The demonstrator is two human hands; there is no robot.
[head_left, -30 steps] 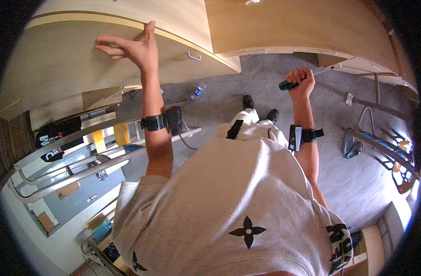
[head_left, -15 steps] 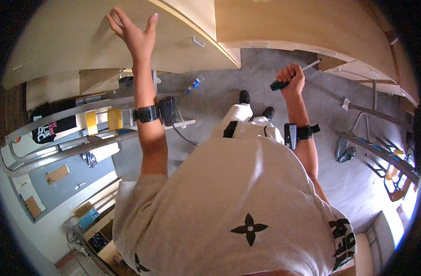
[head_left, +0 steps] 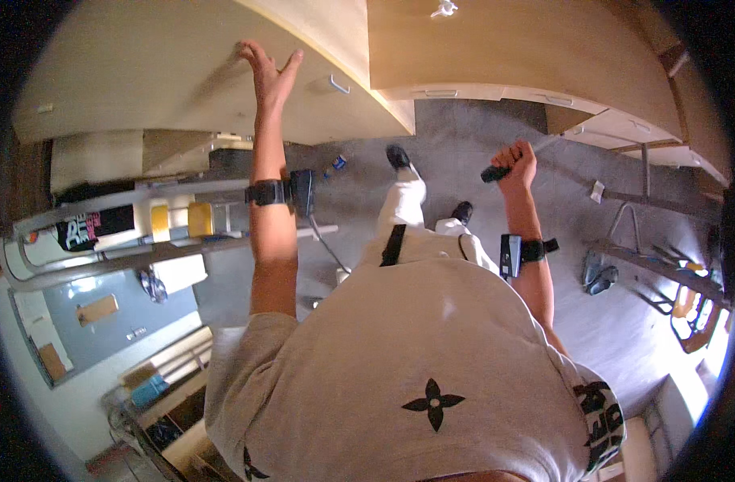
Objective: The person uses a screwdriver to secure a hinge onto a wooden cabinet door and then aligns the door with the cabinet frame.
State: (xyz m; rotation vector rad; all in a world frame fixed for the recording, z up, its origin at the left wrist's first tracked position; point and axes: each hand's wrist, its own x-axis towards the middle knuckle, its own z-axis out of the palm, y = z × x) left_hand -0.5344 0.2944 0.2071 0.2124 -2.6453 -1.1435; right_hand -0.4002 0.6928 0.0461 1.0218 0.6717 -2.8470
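At the far left, a black cloth with white and pink lettering (head_left: 102,229) is seen hanging beside two yellow rectangular pieces (head_left: 159,220), and grey metal tube rails (head_left: 167,257) are set alongside. Above them, a large pale wooden panel (head_left: 142,80) is fitted with a white bow-shaped handle (head_left: 339,84). Before this panel the left hand (head_left: 273,80) is raised, its thumb and fingers spread and nothing held; whether the panel is touched by the fingertips cannot be told. A black strap (head_left: 267,192) is fastened around the left forearm. On the grey floor (head_left: 456,165), a clear plastic bottle with a blue label (head_left: 335,166) is seen lying, and to its right two black shoes (head_left: 397,157) are worn below white trousers (head_left: 402,205). Farther right, the dark-handled screwdriver (head_left: 493,173) is gripped in the right hand (head_left: 516,171), whose fingers are curled tightly around the handle; its thin shaft, blurred, is pointed up and to the right, toward pale wooden drawers (head_left: 624,127). A grey box-shaped device (head_left: 510,255) is strapped to the right forearm. Near the right edge, a pair of dark slippers (head_left: 603,280) is placed on the floor.
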